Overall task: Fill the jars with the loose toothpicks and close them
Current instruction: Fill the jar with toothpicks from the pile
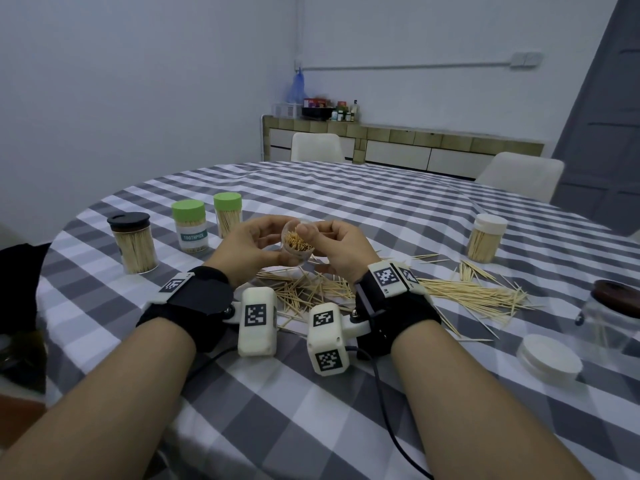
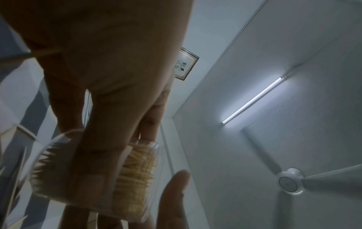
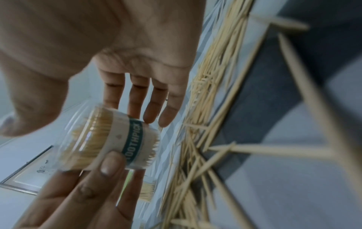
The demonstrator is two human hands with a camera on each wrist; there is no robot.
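A small clear jar (image 1: 298, 243) with a "TOOTHPICK" label (image 3: 135, 141) is held tilted above the table, lidless and packed with toothpicks. My left hand (image 1: 258, 242) grips it from the left, thumb (image 3: 109, 164) on the label and fingers (image 2: 101, 139) wrapped round its wall. My right hand (image 1: 323, 235) holds it from the right, thumb over the mouth and fingertips (image 3: 150, 117) on its far side. Loose toothpicks (image 1: 467, 292) lie scattered on the checked cloth, with more toothpicks (image 1: 304, 289) under my hands.
At the left stand a black-lidded jar (image 1: 133, 242) and two green-lidded jars (image 1: 189, 225), (image 1: 227, 214), all full. A white-lidded jar (image 1: 486, 237) stands at the right. A loose white lid (image 1: 549, 355) and a brown-lidded glass jar (image 1: 613, 317) sit near the right edge.
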